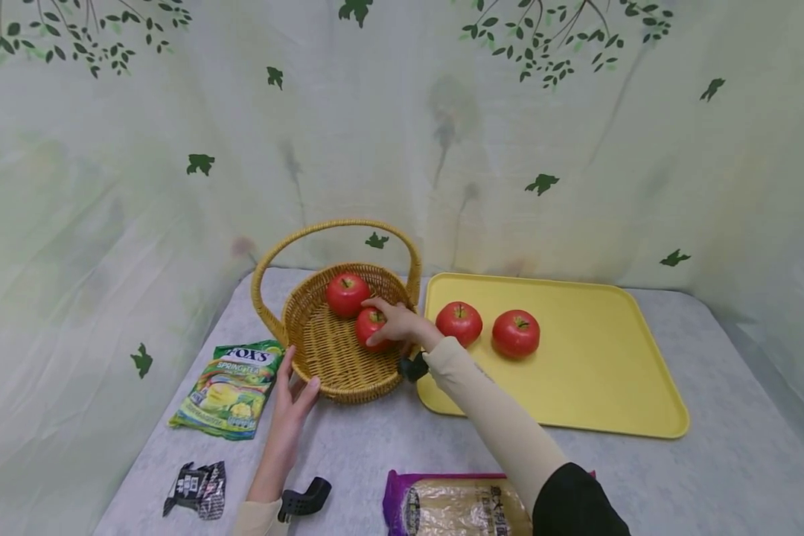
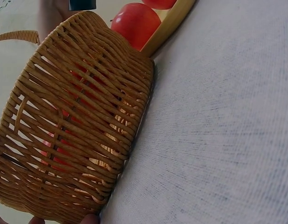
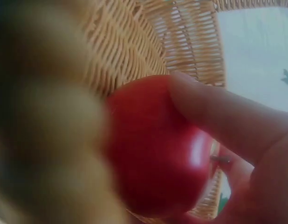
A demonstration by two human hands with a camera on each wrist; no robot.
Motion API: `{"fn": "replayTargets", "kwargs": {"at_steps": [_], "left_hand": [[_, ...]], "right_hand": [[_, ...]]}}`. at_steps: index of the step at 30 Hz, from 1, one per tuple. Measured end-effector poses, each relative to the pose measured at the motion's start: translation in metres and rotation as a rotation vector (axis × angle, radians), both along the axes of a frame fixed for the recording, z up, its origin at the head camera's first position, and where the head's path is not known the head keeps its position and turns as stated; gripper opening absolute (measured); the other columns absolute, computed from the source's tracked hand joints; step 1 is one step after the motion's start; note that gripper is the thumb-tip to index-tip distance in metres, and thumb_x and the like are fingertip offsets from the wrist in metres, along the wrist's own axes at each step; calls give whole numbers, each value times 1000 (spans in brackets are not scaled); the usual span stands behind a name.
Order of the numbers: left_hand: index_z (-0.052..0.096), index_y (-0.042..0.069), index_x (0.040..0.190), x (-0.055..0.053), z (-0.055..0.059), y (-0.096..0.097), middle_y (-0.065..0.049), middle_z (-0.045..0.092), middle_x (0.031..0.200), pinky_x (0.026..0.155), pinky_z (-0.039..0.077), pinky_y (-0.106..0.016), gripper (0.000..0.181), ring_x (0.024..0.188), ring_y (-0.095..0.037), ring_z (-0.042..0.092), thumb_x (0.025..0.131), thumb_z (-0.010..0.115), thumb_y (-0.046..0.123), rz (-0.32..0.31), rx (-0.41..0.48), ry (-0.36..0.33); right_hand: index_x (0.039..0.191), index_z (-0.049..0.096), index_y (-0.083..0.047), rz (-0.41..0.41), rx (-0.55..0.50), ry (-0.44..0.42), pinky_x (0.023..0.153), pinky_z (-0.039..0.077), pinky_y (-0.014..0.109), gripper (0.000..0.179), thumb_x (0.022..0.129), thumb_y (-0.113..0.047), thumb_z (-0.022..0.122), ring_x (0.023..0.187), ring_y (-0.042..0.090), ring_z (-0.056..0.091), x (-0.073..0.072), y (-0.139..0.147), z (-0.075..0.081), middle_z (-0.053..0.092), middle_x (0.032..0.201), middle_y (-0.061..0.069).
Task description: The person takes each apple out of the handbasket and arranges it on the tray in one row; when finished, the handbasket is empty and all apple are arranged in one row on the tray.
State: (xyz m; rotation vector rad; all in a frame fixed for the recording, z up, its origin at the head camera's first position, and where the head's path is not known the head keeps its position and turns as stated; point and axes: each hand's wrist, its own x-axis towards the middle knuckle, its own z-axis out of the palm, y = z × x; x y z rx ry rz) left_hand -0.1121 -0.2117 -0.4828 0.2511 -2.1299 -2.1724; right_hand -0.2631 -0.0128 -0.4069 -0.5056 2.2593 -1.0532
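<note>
A round wicker basket (image 1: 328, 357) with a tall arched handle stands left of the table's middle. My right hand (image 1: 402, 324) reaches over its right rim and grips a red apple (image 1: 370, 327) inside it. In the right wrist view, the thumb (image 3: 218, 109) lies across the top of the apple (image 3: 155, 149), near its stem. Another red apple (image 1: 347, 293) sits behind it in the basket. My left hand (image 1: 292, 402) touches the basket's outer front-left wall, fingers and thumb spread. From the left wrist view, red shows through the weave (image 2: 78, 126).
A yellow tray (image 1: 576, 357) on the right bears two red apples, one nearer the basket (image 1: 458, 323), the other beside it (image 1: 516, 333). Left lies a green Fox's candy bag (image 1: 231, 391), with a small black wrapper (image 1: 197, 490) in front. A purple-edged food pack (image 1: 458, 506) lies at the near edge.
</note>
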Motion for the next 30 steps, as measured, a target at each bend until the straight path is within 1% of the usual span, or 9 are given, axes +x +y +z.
{"fn": "replayTargets", "kwargs": {"at_steps": [3, 7, 10, 13, 17, 18, 24, 28, 30], "left_hand": [[7, 34, 154, 0, 0, 0, -4, 0, 157, 107, 27, -51, 69, 139, -32, 14, 101, 50, 22, -4, -7, 1], [8, 34, 154, 0, 0, -1, -5, 1, 157, 107, 28, -50, 69, 138, -32, 15, 101, 50, 21, 4, -15, 4], [8, 34, 154, -1, 0, -1, -6, 1, 157, 107, 28, -49, 69, 138, -31, 16, 101, 50, 22, 6, -13, -1], [8, 33, 154, -2, -1, -1, -6, 1, 157, 107, 27, -50, 69, 138, -32, 15, 101, 50, 21, -1, -5, -3], [7, 33, 154, -2, -2, -1, -6, 1, 157, 107, 27, -51, 69, 139, -32, 15, 101, 50, 21, 0, -12, 0], [7, 33, 154, -1, -2, -1, -6, 1, 157, 107, 27, -52, 69, 139, -32, 15, 101, 50, 21, 0, -14, -1], [7, 34, 154, 0, -2, -1, -7, 1, 157, 107, 26, -53, 69, 139, -33, 14, 101, 50, 22, 2, -19, 4], [7, 34, 154, 0, -2, -1, -7, 1, 157, 108, 26, -53, 70, 139, -33, 14, 101, 50, 22, 1, -17, 6], [7, 34, 154, 0, -1, -1, -7, 1, 157, 107, 26, -53, 70, 139, -33, 14, 101, 51, 23, -1, -16, 5]], "right_hand": [[144, 40, -23, 17, 2, 109, 79, 52, 43, 67, 85, -21, 73, 119, 33, 39, 1, 0, -3, 32, 142, 21], [138, 46, -19, 58, 8, 241, 93, 43, 43, 62, 83, -25, 75, 119, 30, 39, 1, 0, -3, 46, 131, 16], [135, 49, -17, 73, 2, 301, 96, 40, 41, 59, 83, -28, 75, 118, 29, 41, 0, 2, -3, 51, 128, 13], [135, 48, -18, 56, -60, 296, 90, 47, 40, 60, 83, -29, 75, 110, 28, 48, 0, 5, -3, 50, 127, 13], [137, 45, -19, 43, -203, 215, 74, 55, 42, 63, 83, -27, 76, 94, 24, 57, 1, 12, -3, 44, 129, 14], [138, 44, -20, 46, -233, 197, 74, 55, 44, 63, 84, -26, 76, 91, 24, 59, 2, 15, -2, 44, 130, 13], [139, 43, -26, 72, -350, 130, 77, 53, 49, 64, 84, -29, 75, 97, 22, 58, 8, 38, 11, 43, 133, 6], [142, 42, -27, 107, -373, 161, 75, 54, 45, 64, 86, -27, 73, 98, 21, 58, 12, 60, 20, 44, 133, 4], [142, 42, -27, 107, -376, 172, 72, 54, 44, 63, 87, -26, 72, 90, 24, 61, 13, 74, 25, 44, 132, 5]]}}
